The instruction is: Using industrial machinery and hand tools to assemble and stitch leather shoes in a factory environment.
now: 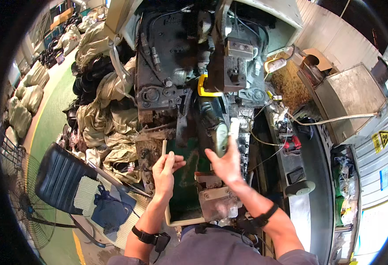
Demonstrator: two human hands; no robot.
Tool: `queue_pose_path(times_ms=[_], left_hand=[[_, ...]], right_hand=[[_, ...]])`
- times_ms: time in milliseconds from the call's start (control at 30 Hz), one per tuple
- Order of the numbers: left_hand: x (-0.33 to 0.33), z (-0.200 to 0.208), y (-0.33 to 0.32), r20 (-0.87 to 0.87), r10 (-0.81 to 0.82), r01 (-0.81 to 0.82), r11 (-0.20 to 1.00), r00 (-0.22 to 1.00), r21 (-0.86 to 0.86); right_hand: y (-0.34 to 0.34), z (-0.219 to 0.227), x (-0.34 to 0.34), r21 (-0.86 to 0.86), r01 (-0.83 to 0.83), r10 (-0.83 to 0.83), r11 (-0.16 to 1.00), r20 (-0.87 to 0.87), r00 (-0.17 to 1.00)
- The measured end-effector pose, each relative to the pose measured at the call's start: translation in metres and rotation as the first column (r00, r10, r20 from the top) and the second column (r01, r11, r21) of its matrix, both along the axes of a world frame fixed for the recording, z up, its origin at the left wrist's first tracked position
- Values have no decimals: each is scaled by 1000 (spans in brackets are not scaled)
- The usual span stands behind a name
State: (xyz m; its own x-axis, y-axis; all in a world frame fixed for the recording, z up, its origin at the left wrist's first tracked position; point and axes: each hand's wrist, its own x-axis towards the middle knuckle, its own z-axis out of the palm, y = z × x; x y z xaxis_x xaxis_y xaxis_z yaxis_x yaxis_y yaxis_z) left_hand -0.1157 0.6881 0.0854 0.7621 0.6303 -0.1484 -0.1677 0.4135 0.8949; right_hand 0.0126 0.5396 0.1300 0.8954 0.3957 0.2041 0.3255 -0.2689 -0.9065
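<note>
Your two bare hands at the mouth of a dark machine (167, 48). The grey-green piece (221, 139) is at your right hand (229, 164), below and slightly right of the yellow frame (200, 87); it appears continuous with a black elongated part (209, 112) that slants up toward that frame. Your right thumb stands out to the left of the piece's lower end, while your fingers lie on its right side, blurred and partly hidden; whether they close firmly on it, you cannot tell from this view. Your left hand (164, 172) is half open beside the upper end of the pale rail (187, 222), its fingers loosely bent, with nothing visible in them. The step in hand seems to be the handling of the grey-green piece at the machine; the next move probably calls for a sure right-hand hold and a path clear of the yellow frame, with your left hand free to help. By count: one grey-green piece, one black elongated part, one yellow frame, two black wristbands (144, 236), one on each arm, one chair (61, 176) and one fan (26, 201) at left, one warning triangle (383, 139) at right. The pale sacks (92, 132) overlap too much to be counted.
</note>
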Motion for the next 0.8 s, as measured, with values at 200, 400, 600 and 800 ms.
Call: queue_pose_path(times_ms=[200, 400, 600, 800], left_hand=[[42, 90, -9, 402, -126, 138, 990, 907, 0], [43, 114, -136, 387, -175, 264, 946, 905, -190], [97, 70, -281, 198, -444, 486, 794, 874, -366], [153, -4, -449, -143, -912, 864, 409, 384, -294]], right_hand=[[-121, 58, -55, -77, -305, 312, 949, 109, 944], [-248, 30, -94, -157, -251, 288, 955, 289, 913], [-364, -3, -116, 130, 97, -141, 987, 390, 910], [-547, -7, -96, 414, 883, -637, 221, -624, 452]])
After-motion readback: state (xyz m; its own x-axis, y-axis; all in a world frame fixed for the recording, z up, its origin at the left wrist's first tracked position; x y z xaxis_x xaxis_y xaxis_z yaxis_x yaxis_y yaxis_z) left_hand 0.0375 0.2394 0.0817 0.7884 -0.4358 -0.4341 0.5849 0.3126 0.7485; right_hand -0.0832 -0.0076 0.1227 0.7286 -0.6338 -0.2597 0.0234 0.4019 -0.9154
